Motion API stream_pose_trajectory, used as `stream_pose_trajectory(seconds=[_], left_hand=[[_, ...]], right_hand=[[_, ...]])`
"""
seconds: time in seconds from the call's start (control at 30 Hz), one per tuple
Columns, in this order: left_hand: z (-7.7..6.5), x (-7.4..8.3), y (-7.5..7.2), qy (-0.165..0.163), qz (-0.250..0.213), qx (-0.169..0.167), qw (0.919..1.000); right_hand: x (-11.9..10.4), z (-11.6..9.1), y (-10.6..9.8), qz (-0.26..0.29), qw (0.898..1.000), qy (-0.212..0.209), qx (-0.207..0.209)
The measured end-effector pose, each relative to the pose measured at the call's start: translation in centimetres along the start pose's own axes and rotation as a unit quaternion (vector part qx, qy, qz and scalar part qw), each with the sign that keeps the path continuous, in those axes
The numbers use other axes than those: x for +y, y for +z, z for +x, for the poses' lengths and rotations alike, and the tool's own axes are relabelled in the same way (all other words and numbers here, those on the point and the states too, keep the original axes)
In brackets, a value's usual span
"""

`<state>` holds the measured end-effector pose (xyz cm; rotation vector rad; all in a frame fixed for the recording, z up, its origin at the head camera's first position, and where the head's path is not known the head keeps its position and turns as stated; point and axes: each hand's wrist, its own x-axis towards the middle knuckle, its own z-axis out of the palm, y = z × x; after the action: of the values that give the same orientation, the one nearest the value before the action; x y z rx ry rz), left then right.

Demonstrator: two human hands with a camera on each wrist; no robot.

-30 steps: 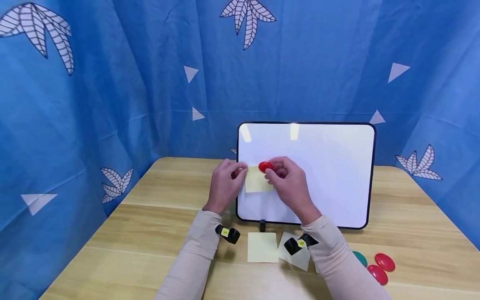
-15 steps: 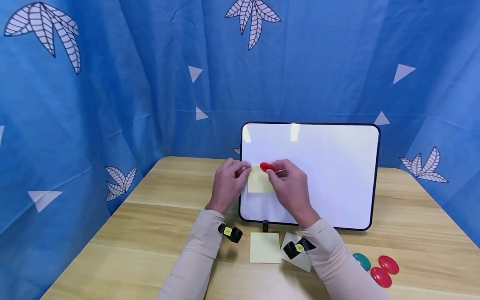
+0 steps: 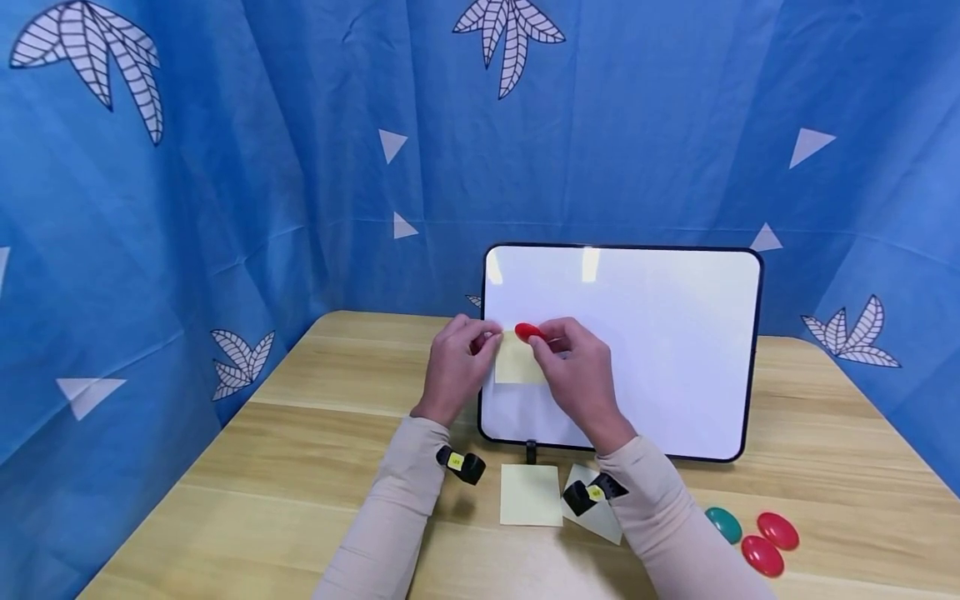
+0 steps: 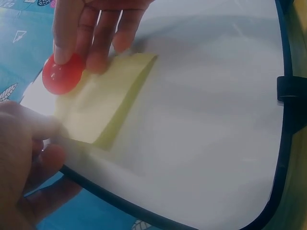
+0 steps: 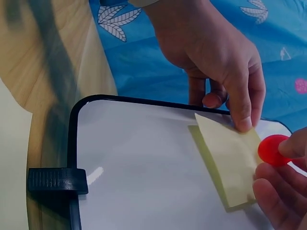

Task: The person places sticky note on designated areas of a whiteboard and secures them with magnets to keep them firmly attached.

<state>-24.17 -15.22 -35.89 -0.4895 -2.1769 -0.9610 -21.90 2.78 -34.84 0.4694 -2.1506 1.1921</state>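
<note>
A yellow sticky note (image 3: 516, 363) lies against the upper-left part of a black-framed whiteboard (image 3: 667, 350). My left hand (image 3: 454, 371) pinches the note's upper left corner between thumb and forefinger. In the right wrist view, the note's (image 5: 229, 160) lower edge lifts away from the board and casts a shadow. My right hand (image 3: 583, 379) pinches a round red magnet (image 3: 527, 332) at the note's top edge. From the left wrist, the magnet (image 4: 63, 75) overlaps that edge, with the thumb on its face. The other right fingers reach the note's right side.
A black clip foot (image 3: 531, 452) supports the board's lower edge. On the wooden table (image 3: 247, 500) in front lie a yellow note (image 3: 531, 497) and a paler one (image 3: 600, 523) partly under the right wrist. A green magnet (image 3: 723, 525) and two red magnets (image 3: 762, 556) lie at right.
The red magnet in my right hand has shifted slightly left along the note's top edge. My left hand keeps its place at the corner. The head view has turned a little.
</note>
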Motion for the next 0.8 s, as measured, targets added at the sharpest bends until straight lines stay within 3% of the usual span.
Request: stream_pose_trajectory(seconds=[0.33, 0.8], left_hand=[[-0.06, 0.23, 0.51, 0.011, 0.004, 0.001, 0.9999], [-0.15, 0.40, 0.43, -0.001, 0.018, 0.016, 0.9997]], right_hand=[[0.27, 0.29, 0.18, -0.002, 1.000, 0.024, -0.002], [-0.16, 0.61, 0.77, -0.001, 0.999, 0.047, -0.003]])
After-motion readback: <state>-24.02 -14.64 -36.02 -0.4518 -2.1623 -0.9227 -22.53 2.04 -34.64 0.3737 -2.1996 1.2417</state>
